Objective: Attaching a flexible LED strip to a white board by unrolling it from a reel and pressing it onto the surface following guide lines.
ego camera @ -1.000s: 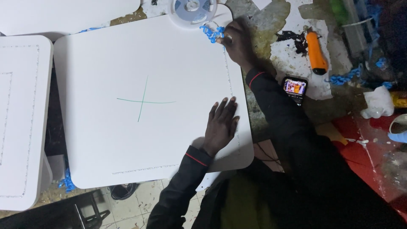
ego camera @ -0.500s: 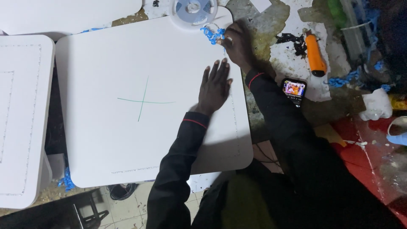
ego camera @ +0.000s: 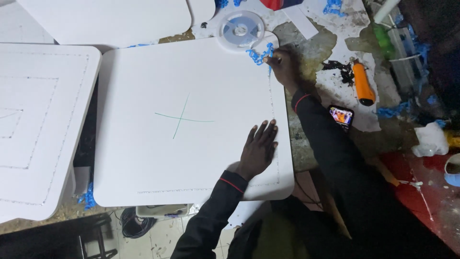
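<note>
**Two hands on a white panel**

A white square panel (ego camera: 191, 120) with rounded corners lies flat on a cluttered bench, a thin green cross (ego camera: 181, 117) drawn near its middle and a dotted line running just inside its right and near edges. The left hand (ego camera: 258, 148) rests palm down on the panel near that right edge, fingers spread and flat, gripping nothing. The right hand (ego camera: 283, 64) is at the panel's far right corner, fingers pinched together on something small and blue (ego camera: 268, 57); what it is cannot be told. Blue scraps (ego camera: 254, 53) lie just beside those fingers.

A clear reel (ego camera: 241, 29) sits on the panel's far edge, near the right hand. To the right of the panel, on the stained bench, lie an orange tool (ego camera: 362, 82) and a phone (ego camera: 341, 116) with a lit screen, well apart from both hands. More white panels lie to the left (ego camera: 43, 120) and beyond (ego camera: 110, 19).
</note>
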